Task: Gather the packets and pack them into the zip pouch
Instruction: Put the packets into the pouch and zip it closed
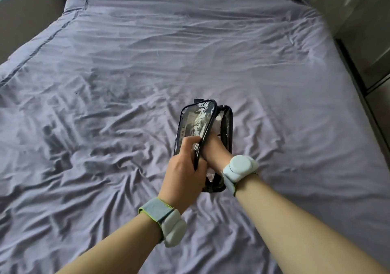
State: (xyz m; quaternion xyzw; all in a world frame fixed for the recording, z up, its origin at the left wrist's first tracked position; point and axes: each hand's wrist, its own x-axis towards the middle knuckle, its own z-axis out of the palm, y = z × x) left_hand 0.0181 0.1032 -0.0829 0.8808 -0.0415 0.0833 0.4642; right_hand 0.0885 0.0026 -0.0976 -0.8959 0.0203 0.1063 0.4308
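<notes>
Bare sheet [211, 62] lies open all round the grip. Left hand [185, 168] clamps the pouch [198, 121] rim; right hand [213, 149] sits inside the mouth, its grip hidden.

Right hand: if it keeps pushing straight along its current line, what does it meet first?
The right hand is already inside the clear zip pouch, pointing away from the person. It would likely first meet the contents inside, then the pouch's far end. Depth is unclear. The left hand grips the opening's edge.
</notes>
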